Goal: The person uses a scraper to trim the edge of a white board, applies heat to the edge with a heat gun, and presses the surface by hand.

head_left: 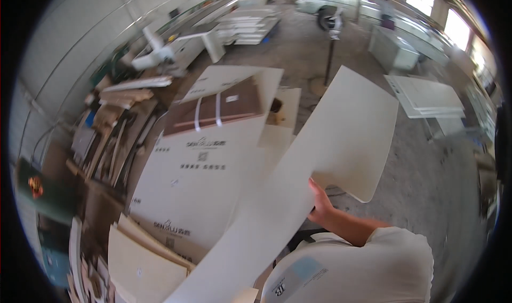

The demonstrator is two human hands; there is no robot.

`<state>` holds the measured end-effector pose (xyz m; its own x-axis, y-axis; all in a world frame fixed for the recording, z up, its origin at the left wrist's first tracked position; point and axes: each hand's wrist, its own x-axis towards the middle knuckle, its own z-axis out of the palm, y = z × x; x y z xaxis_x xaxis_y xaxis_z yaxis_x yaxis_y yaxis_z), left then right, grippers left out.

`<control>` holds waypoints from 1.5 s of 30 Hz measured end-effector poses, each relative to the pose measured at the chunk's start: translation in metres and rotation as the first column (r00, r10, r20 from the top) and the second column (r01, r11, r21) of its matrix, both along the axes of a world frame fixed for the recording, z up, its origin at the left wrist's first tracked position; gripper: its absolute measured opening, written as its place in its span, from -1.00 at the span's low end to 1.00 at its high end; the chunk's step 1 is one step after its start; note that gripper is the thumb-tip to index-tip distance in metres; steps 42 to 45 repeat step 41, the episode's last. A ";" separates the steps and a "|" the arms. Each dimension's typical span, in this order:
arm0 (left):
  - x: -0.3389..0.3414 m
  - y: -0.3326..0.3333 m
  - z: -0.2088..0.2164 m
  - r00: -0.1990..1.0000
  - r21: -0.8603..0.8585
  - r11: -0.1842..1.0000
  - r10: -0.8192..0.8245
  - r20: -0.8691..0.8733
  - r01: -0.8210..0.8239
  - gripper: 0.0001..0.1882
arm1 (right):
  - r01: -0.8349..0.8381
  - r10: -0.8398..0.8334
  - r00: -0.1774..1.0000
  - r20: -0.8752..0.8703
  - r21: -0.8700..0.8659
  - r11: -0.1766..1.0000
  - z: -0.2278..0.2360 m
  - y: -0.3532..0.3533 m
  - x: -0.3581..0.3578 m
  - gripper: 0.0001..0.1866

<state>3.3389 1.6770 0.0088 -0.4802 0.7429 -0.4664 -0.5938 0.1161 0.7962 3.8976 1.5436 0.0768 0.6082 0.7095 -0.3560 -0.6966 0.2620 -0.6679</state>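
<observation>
A large white L-shaped panel (pixel 277 196) stretches from the lower edge of the view up to the right of centre, with a rounded corner at its wide end. My right hand (pixel 321 204) is closed on the panel's edge near its inner corner, thumb along the edge and the other fingers mostly hidden. My left hand does not show; the panel covers much of the area in front of my body. Beyond and to the left of the panel lies a stack of white printed boards (pixel 186 188), with a brown strapped bundle (pixel 213 111) on top.
Offcuts and wooden strips (pixel 114 127) are piled along the left wall. Cream boards (pixel 144 265) lean at the lower left. A thin dark post (pixel 329 63) stands ahead. White panels (pixel 426 96) rest on a stand at the right, and a vehicle (pixel 325 1) is parked at the back.
</observation>
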 end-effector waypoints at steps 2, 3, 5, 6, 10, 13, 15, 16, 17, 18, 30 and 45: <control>0.016 0.000 0.009 0.997 -0.002 0.997 -0.072 -0.018 0.072 -0.17 | 0.200 -0.186 0.949 -0.256 0.031 0.979 0.009 -0.043 -0.012 -0.52; 0.022 0.001 0.013 0.993 0.008 0.993 -0.115 -0.026 0.116 -0.18 | 0.195 -0.196 0.979 0.062 0.014 0.981 -0.042 -0.077 -0.014 -0.50; 0.033 -0.004 0.023 0.983 0.022 0.983 -0.180 -0.025 0.181 -0.18 | 0.338 -0.211 0.734 0.645 -0.078 0.938 -0.139 -0.140 -0.019 -0.46; 0.041 -0.010 0.033 0.978 0.024 0.980 -0.198 -0.059 0.199 -0.18 | 0.349 -0.223 0.748 0.625 -0.085 0.933 -0.123 -0.155 -0.021 -0.46; 0.062 -0.026 0.049 0.948 0.064 0.946 -0.314 -0.049 0.317 -0.18 | 0.516 -0.474 0.773 -0.421 -0.017 0.856 -0.035 -0.226 -0.048 -0.23; 0.089 -0.038 0.066 0.913 0.099 0.907 -0.406 -0.047 0.409 -0.18 | 0.611 -0.575 0.698 -0.427 -0.065 0.789 -0.019 -0.274 -0.057 -0.14; 0.114 -0.046 0.077 0.881 0.120 0.873 -0.472 -0.044 0.473 -0.18 | 0.695 -0.639 0.600 -0.481 -0.082 0.715 -0.015 -0.310 -0.058 -0.17; 0.126 -0.053 0.083 0.863 0.133 0.853 -0.503 -0.047 0.504 -0.18 | 0.717 -0.667 0.591 -0.453 -0.084 0.692 -0.026 -0.333 -0.058 -0.16; 0.143 -0.058 0.089 0.843 0.146 0.832 -0.535 -0.045 0.536 -0.18 | 0.740 -0.696 0.579 -0.426 -0.085 0.668 -0.040 -0.355 -0.054 -0.15; 0.162 -0.062 0.094 0.819 0.160 0.806 -0.572 -0.036 0.570 -0.18 | 0.759 -0.708 0.555 -0.436 -0.082 0.645 -0.054 -0.378 -0.051 -0.15; 0.508 -0.225 0.143 0.294 0.297 0.291 -0.955 0.035 0.909 -0.16 | 0.887 -0.863 -0.003 -0.504 -0.401 0.231 -0.188 -0.665 -0.021 0.15; 0.807 -0.423 0.064 -0.399 0.316 -0.311 -0.876 0.270 0.896 -0.24 | 0.932 -0.856 -0.330 -0.399 -0.281 -0.229 -0.208 -0.844 -0.060 -0.04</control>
